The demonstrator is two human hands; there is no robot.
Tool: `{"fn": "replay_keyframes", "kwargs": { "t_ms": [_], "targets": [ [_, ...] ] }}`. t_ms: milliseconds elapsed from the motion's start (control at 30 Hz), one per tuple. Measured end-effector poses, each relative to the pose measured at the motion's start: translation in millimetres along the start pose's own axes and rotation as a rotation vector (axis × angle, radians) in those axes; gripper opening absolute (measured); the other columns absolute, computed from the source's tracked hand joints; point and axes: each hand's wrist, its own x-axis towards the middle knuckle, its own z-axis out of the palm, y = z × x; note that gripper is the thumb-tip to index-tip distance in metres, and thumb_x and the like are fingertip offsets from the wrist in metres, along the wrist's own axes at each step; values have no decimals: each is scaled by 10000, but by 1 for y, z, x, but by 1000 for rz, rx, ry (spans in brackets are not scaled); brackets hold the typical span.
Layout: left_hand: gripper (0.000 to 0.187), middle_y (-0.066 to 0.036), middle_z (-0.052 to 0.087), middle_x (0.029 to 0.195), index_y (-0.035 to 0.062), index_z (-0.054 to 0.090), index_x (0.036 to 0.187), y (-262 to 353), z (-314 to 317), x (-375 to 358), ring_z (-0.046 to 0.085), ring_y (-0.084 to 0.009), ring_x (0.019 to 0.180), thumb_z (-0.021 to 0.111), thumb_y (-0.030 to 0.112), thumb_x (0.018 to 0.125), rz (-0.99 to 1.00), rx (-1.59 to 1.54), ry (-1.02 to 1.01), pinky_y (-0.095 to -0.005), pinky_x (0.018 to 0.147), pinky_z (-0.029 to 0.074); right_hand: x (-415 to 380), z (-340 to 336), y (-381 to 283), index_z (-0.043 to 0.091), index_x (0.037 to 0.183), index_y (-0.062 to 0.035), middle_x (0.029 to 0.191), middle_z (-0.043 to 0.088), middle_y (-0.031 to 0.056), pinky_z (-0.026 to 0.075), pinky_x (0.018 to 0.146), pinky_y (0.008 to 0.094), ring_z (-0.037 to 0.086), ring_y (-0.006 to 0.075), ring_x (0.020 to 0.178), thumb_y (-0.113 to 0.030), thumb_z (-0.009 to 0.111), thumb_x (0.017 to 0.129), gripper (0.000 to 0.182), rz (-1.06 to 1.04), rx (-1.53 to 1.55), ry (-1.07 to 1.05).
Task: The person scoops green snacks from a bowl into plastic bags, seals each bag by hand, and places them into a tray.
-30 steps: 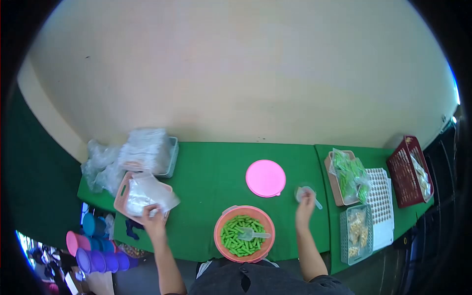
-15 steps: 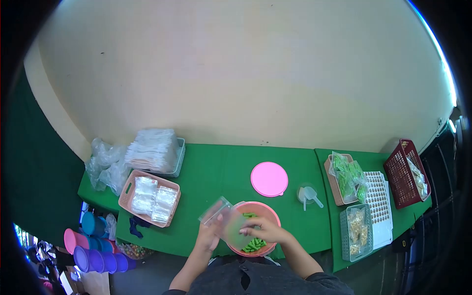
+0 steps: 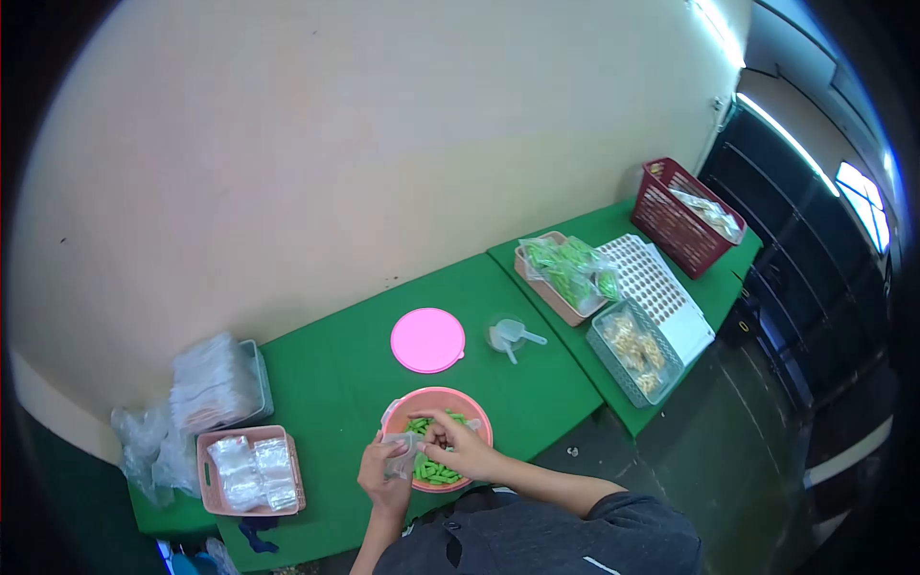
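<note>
The left hand (image 3: 385,476) was closed on a small clear bag (image 3: 399,464), holding it above the left rim of the pink bowl (image 3: 443,395), which stood at the front edge of the green tabletop (image 3: 335,383). The right hand (image 3: 468,454) reached in from the other side, fingers curled beside the bag's upper part; whether they gripped the plastic could not be told. The bag hung between the two hands, its long axis unclear where the fingers covered it. The green pieces (image 3: 436,473) lay in the bowl just to the right of the bag and below it, the right hand over them and so nearer than the left. The round pink lid (image 3: 427,340) lay flat beyond the bowl, toward the tabletop's back edge.
</note>
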Motion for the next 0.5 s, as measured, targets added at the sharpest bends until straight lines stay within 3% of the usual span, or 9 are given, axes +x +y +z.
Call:
{"fn": "replay_keyframes", "kwargs": {
  "t_ms": [67, 167, 233, 267, 300, 367, 400, 433, 500],
  "targets": [
    [271, -72, 629, 759, 62, 622, 856, 2, 1, -6, 648, -232, 734, 781, -10, 649, 69, 16, -7, -477, 939, 484, -7, -1, 6, 446, 1345, -50, 809, 502, -17, 400, 630, 227, 485, 58, 737, -47, 592, 881, 486, 14, -62, -2],
    [401, -105, 636, 958, 78, 610, 995, 3, -5, -16, 627, -309, 897, 783, 35, 635, 228, 115, -213, -502, 999, 427, -19, 4, 5, 438, 1347, -38, 808, 527, 9, 409, 615, 254, 512, 91, 725, -51, 610, 818, 556, 20, -112, 40],
    [648, -128, 561, 1194, 107, 535, 1189, 24, -6, -15, 528, -361, 1136, 807, 109, 602, 192, 126, -423, -545, 1065, 333, -29, 3, -7, 428, 1345, -30, 798, 566, 48, 435, 609, 302, 552, 143, 714, -139, 663, 791, 612, 104, -372, -101],
    [867, -140, 419, 1372, 165, 439, 1342, 22, -7, -21, 403, -380, 1281, 831, 170, 568, 229, 223, -494, -576, 1102, 238, -29, 3, 12, 514, 1249, -8, 760, 601, 112, 455, 608, 349, 587, 214, 681, -191, 674, 768, 538, 139, -475, -150],
    [867, -140, 419, 1372, 165, 439, 1342, 23, -10, -26, 403, -380, 1281, 831, 170, 568, 218, 227, -502, -576, 1102, 238, -34, 8, 11, 514, 1249, -8, 760, 601, 112, 455, 608, 349, 587, 214, 681, -191, 674, 768, 538, 147, -465, -155],
    [877, -140, 452, 1344, 167, 442, 1336, 26, -12, -32, 414, -386, 1282, 838, 190, 554, 207, 158, -557, -595, 1098, 225, -37, 12, 0, 610, 938, 47, 758, 638, 197, 485, 633, 422, 620, 365, 688, -168, 645, 776, 271, 152, -689, -354],
    [864, -138, 507, 1279, 146, 445, 1334, 28, -15, -32, 491, -376, 1193, 832, 136, 561, 219, 139, -516, -553, 1048, 325, -37, 11, 1, 608, 952, 56, 790, 646, 212, 490, 652, 435, 619, 393, 712, -115, 599, 811, 222, 74, -630, -375],
    [864, -138, 507, 1279, 146, 445, 1334, 23, -17, -35, 491, -376, 1193, 832, 136, 561, 219, 143, -514, -553, 1048, 325, -36, 13, 4, 608, 952, 56, 790, 646, 212, 490, 652, 435, 619, 393, 712, -115, 599, 811, 222, 70, -629, -378],
    [807, -136, 563, 1167, 88, 445, 1296, 0, -18, -44, 555, -351, 1095, 829, 97, 586, 198, 103, -350, -465, 977, 416, -29, 18, 9, 613, 932, 31, 717, 628, 167, 464, 592, 364, 611, 272, 641, -88, 553, 889, 140, -136, -454, -36]
  ]
}}
